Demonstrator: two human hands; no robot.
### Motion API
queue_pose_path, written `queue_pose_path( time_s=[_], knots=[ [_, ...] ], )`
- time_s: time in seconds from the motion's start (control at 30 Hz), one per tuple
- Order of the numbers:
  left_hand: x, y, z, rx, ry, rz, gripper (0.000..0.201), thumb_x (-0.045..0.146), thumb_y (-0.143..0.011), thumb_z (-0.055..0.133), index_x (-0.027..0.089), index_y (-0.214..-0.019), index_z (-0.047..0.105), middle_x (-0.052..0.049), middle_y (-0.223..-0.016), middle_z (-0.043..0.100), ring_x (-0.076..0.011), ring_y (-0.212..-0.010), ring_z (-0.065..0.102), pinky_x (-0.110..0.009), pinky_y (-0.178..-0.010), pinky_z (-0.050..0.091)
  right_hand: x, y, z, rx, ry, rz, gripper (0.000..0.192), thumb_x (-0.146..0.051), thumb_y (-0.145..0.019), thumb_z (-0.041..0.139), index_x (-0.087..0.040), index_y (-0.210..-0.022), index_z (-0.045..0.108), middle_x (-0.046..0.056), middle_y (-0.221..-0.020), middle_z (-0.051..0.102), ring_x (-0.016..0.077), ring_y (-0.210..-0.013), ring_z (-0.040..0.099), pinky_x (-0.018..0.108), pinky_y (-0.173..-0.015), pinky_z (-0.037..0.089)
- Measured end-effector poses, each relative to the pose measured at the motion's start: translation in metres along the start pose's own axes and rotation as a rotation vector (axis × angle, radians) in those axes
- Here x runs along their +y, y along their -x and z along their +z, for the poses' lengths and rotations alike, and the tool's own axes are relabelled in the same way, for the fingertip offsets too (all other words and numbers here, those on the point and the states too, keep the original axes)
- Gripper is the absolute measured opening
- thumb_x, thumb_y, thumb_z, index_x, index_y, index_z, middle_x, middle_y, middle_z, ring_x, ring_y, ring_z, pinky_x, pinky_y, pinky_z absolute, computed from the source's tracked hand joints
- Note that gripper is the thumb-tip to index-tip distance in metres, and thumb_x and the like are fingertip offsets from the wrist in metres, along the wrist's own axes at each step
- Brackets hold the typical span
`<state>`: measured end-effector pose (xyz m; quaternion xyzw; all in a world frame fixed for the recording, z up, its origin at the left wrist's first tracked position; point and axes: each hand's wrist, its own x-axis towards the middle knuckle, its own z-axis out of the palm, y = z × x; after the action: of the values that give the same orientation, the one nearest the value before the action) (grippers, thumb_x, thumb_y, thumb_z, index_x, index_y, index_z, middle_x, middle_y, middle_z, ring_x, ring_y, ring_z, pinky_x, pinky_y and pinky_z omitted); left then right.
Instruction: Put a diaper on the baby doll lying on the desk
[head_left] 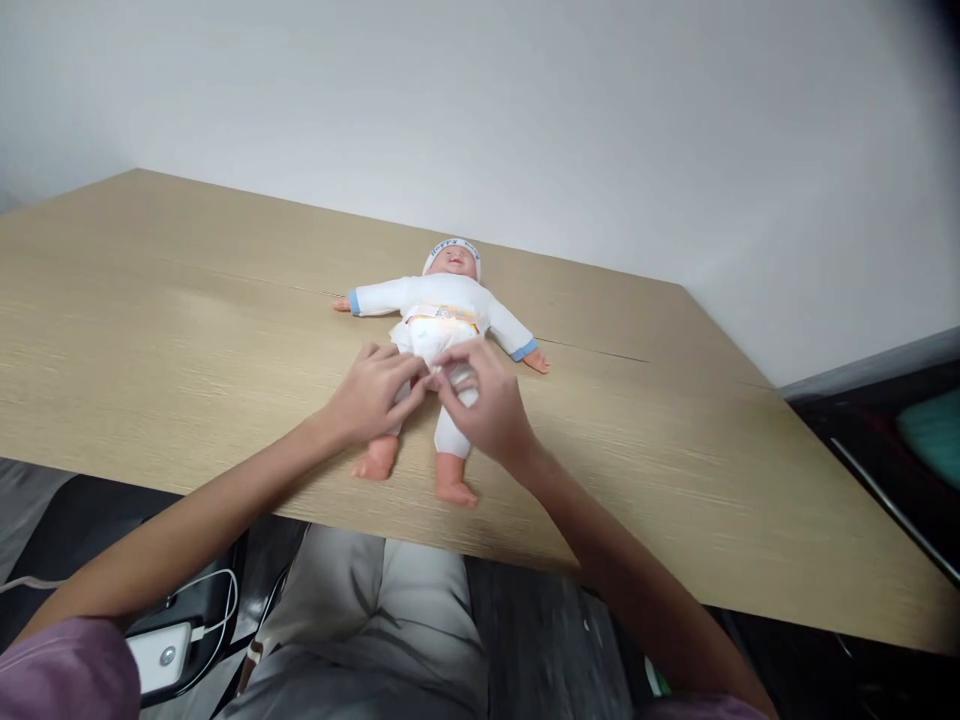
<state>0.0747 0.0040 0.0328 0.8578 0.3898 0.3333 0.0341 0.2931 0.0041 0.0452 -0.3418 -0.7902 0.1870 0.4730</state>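
A baby doll point(448, 292) in a white suit with blue cuffs and a lettered white cap lies on its back on the wooden table, arms spread. Round its waist is a white diaper point(437, 334) with a printed, orange-edged waistband. My left hand point(379, 388) is closed, its thumb and fingers pinched at the diaper's lower front, between the doll's legs. Close beside it, almost touching, my right hand point(484, 398) pinches at the same area. Both hands cover part of the diaper and the thighs; what exactly lies between the fingertips is hard to see.
The wooden table point(187, 350) reaches back to a pale wall point(480, 120). Its front edge runs just above my lap. Below left, a white power bank point(160, 655) with a cable rests on a black chair. Dark furniture point(885, 440) stands beyond the right edge.
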Motion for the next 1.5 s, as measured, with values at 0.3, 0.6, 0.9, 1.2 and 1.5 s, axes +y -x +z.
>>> queue_pose_path(
  time_s=[0.3, 0.6, 0.9, 1.2, 1.5],
  knots=[
    [-0.02, 0.005, 0.002, -0.17, 0.195, -0.263, 0.028, 0.051, -0.11, 0.067, 0.024, -0.109, 0.059, -0.006, -0.097, 0.081, -0.0294, -0.093, 0.074, -0.045, -0.095, 0.047, 0.016, 0.045, -0.015, -0.254, 0.333, 0.195, 0.008, -0.027, -0.11, 0.066, -0.025, -0.113, 0.073, 0.005, -0.103, 0.08, 0.023, -0.086, 0.075, 0.035, -0.079, 0.054],
    [-0.033, -0.012, 0.014, -0.207, 0.24, -0.292, 0.042, 0.058, -0.105, 0.072, 0.025, -0.085, 0.056, 0.002, -0.07, 0.07, -0.0215, -0.066, 0.062, -0.037, -0.072, 0.041, 0.023, 0.036, 0.008, -0.238, 0.651, 0.298, 0.017, -0.033, -0.114, 0.067, -0.022, -0.119, 0.078, 0.011, -0.117, 0.076, 0.0265, -0.091, 0.072, 0.037, -0.071, 0.048],
    [-0.03, -0.009, 0.012, -0.091, 0.236, -0.129, 0.026, 0.046, -0.11, 0.063, 0.023, -0.099, 0.069, -0.012, -0.124, 0.07, -0.0306, -0.115, 0.067, -0.047, -0.103, 0.052, 0.019, 0.045, 0.01, -0.132, 0.533, 0.249, 0.022, -0.031, -0.113, 0.064, -0.023, -0.127, 0.078, 0.013, -0.14, 0.074, 0.0316, -0.113, 0.074, 0.042, -0.09, 0.059],
    [-0.029, -0.01, 0.01, -0.112, 0.24, -0.153, 0.031, 0.047, -0.108, 0.062, 0.025, -0.087, 0.056, -0.005, -0.09, 0.065, -0.0283, -0.093, 0.06, -0.043, -0.088, 0.048, 0.022, 0.042, 0.011, -0.16, 0.44, 0.285, 0.028, -0.024, -0.109, 0.059, -0.023, -0.133, 0.074, 0.013, -0.141, 0.079, 0.0324, -0.107, 0.075, 0.044, -0.09, 0.056],
    [-0.032, -0.006, 0.017, -0.015, 0.439, -0.335, 0.033, 0.047, -0.1, 0.073, 0.025, -0.105, 0.049, 0.0, -0.096, 0.057, -0.0183, -0.079, 0.048, -0.036, -0.076, 0.041, 0.022, 0.038, 0.012, -0.078, 0.398, 0.406, 0.024, -0.038, -0.106, 0.067, -0.025, -0.126, 0.067, 0.008, -0.106, 0.081, 0.0308, -0.091, 0.074, 0.039, -0.078, 0.048]
  ],
)
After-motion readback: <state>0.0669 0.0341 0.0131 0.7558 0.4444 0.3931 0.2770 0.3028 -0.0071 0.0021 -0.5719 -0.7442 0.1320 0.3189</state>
